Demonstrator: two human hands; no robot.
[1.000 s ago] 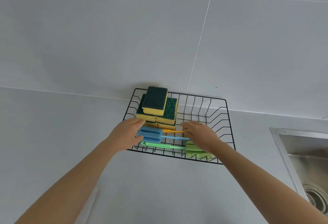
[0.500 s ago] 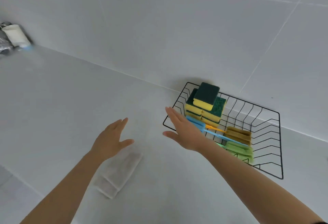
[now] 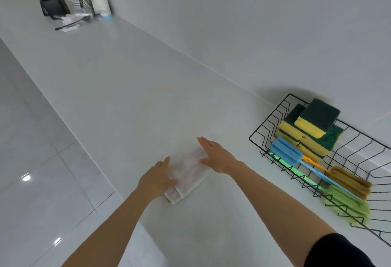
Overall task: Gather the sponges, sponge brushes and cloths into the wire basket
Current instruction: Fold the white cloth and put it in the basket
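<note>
A folded white cloth (image 3: 188, 176) lies on the white counter near its front edge. My left hand (image 3: 157, 179) rests on the cloth's left end, thumb against it, fingers apart. My right hand (image 3: 215, 155) lies flat on the cloth's far right end, fingers spread. Neither hand has closed on it. To the right stands the black wire basket (image 3: 262, 128). It holds a stack of yellow-green sponges (image 3: 311, 128) and three sponge brushes: blue (image 3: 285, 153), green (image 3: 347, 205) and brown (image 3: 351, 180).
The counter's front edge (image 3: 101, 173) runs diagonally just left of the cloth, with tiled floor below. At the far back left stand a black holder (image 3: 54, 4), a white bottle (image 3: 99, 1) and small utensils. A tiled wall backs the counter.
My view swung left, away from the basket. Both hands left the sponge brushes in the basket, moved left over the counter and came down on the folded cloth.
</note>
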